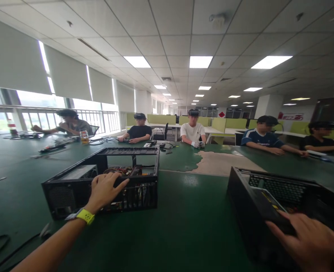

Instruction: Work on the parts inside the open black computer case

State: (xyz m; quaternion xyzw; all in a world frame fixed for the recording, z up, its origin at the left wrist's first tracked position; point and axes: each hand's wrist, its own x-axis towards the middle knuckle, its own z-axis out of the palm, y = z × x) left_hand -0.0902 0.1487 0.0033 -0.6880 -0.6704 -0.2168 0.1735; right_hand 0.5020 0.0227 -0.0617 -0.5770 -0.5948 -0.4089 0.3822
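An open black computer case (53,196) lies on its side at left, with a grey power supply (82,172), wires and boards visible inside. My left hand (106,190), a yellow-green strap on its wrist, is closed over the case's near top rail, fingers over the rim and thumb stretched to the right. At right stands a second black computer case (240,211), also open on top, with a mesh panel and a dark part with yellow labels inside. Slightly blurred, my right hand (308,234) grips the near upper edge of this case; some fingers are hidden.
Both cases rest on a green-covered table (183,219) with a torn pale patch (220,162). Cables (11,245) lie at near left. Several people sit around the far side, among them a person in a white shirt (193,132). Small parts and a jar (84,136) lie farther back.
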